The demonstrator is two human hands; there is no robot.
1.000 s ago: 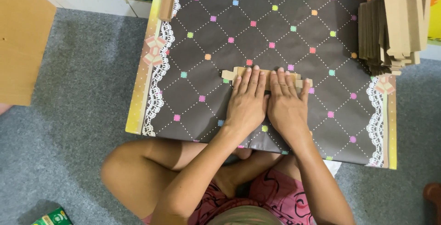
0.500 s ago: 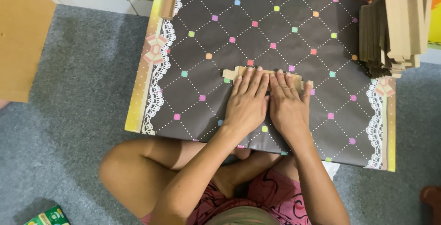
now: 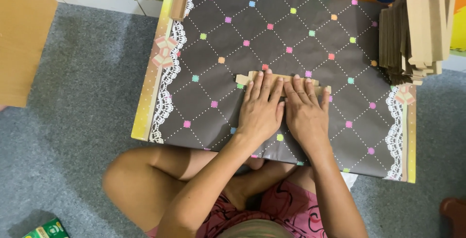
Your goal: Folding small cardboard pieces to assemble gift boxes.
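Both hands are lying flat and open: the left hand (image 3: 260,113) and right hand (image 3: 305,114) are pressing a row of small wooden pieces (image 3: 279,81) onto the dark dotted table (image 3: 218,97), seemingly keeping it aligned, at the table's middle.

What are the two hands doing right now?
Left hand: open, flat, fingers pressing on the folded cardboard piece.
Right hand: open, flat, pressing the same piece.

Flat pale wooden pieces (image 3: 252,78), laid in a row on the dark dotted tabletop (image 3: 291,34), partly covered
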